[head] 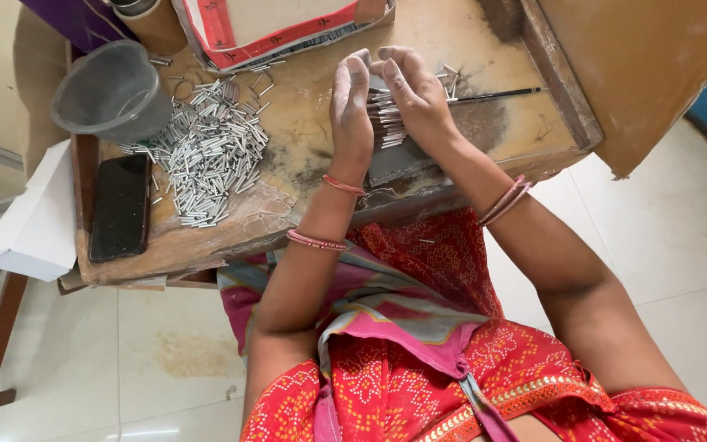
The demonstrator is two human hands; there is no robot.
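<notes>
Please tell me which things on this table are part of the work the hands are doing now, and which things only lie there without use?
In use:
- left hand and right hand, pressing a bundle of small metal tubes between them
- loose pile of metal tubes

Lying about:
- grey plastic bowl
- black phone
- thin dark stick
- white box
- red and white carton

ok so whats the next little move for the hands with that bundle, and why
Probably press the palms inward to square the bundle of thin metal tubes: the left hand and right hand cup it from both sides, yet its ends look uneven.
</notes>
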